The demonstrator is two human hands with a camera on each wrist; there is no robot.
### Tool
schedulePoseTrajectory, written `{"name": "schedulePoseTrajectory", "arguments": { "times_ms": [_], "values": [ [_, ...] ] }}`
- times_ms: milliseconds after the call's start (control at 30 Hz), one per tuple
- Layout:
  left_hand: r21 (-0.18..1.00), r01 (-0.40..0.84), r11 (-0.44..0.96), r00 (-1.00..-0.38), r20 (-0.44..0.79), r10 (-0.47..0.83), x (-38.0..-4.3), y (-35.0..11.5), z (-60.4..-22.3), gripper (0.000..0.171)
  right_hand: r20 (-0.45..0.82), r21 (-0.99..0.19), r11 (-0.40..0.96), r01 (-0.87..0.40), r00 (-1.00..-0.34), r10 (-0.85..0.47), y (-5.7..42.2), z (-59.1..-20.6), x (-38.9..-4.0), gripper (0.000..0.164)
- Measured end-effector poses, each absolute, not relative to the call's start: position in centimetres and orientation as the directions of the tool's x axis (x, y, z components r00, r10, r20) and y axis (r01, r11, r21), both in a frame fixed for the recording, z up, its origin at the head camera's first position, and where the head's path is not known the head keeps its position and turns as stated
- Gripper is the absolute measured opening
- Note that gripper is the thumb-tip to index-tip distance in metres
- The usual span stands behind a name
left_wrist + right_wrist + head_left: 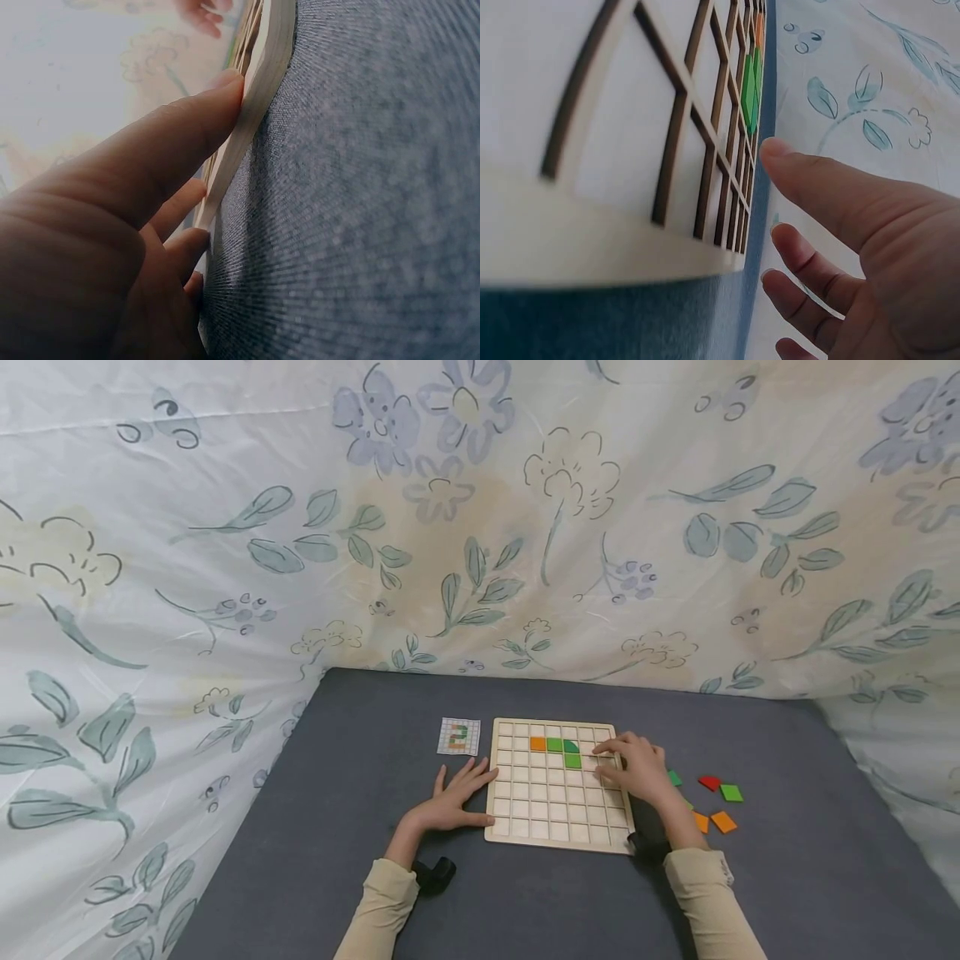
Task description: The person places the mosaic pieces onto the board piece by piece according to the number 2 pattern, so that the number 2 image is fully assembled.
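A pale wooden grid board (525, 814) lies on the dark table. In its upper rows sit an orange square tile (537, 743), a green square tile (555, 744), a darker green round-cornered tile (571, 747) and, just below that one, another green square tile (573, 761). My left hand (448, 806) touches the board's left edge with spread fingers; the left wrist view shows its thumb (202, 120) against the wooden side. Over the board's upper right part is my right hand (637, 767), thumb and fingers apart with nothing between them.
Right of the board lie loose tiles: a red one (709, 783), a green square (731, 792), an orange one (723, 822) and others partly behind the right forearm. A small pattern card (458, 737) lies beyond the left hand. Flowered cloth (480, 527) hangs behind the table.
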State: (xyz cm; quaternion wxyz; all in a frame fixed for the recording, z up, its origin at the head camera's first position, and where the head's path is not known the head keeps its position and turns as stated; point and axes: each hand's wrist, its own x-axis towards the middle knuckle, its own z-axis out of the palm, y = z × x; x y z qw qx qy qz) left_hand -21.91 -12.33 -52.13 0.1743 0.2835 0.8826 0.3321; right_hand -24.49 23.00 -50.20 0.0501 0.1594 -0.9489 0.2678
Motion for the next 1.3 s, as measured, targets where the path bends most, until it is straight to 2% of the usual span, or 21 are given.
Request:
{"name": "schedulePoseTrajectory", "arguments": {
  "times_ms": [900, 1300],
  "values": [
    [0.682, 0.385, 0.621, -0.777, -0.123, 0.617, -22.0, -12.4, -52.4, 0.078, 0.123, -0.468, 0.859, -0.207, -0.978, -0.168, 27.2, -50.0, -23.2, 0.029],
    [0.712, 0.429, 0.556, -0.765, -0.04, 0.642, -21.7, -12.4, -52.3, 0.078, 0.102, -0.438, 0.884, -0.16, -0.987, -0.128, 29.3, -50.2, -22.7, 0.03]
  ]
}}
